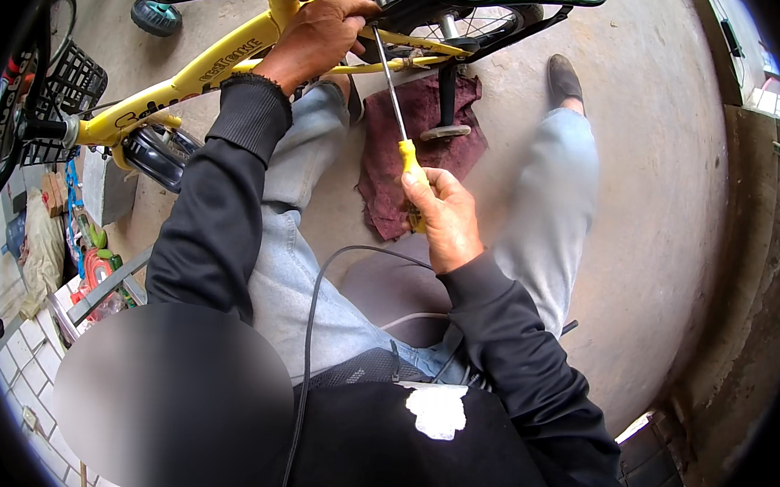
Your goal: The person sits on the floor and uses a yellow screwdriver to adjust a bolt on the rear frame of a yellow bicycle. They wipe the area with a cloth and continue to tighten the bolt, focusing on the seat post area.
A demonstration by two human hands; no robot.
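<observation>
Yellow bike (195,73) stands at the far left, its frame slanting toward the far middle, within reach of both arms. The right hand (450,216) has its fingers wrapped around the handle of a screwdriver (408,155), thumb laid along it – probably to guide the long shaft. The left hand (322,43) bends over the frame, fingertips beside the tool's far end, perhaps for steadying; how firmly they grip, I cannot tell. Maroon cloth (386,158) lies beneath a black post (447,95) – maybe as padding under its round foot.
</observation>
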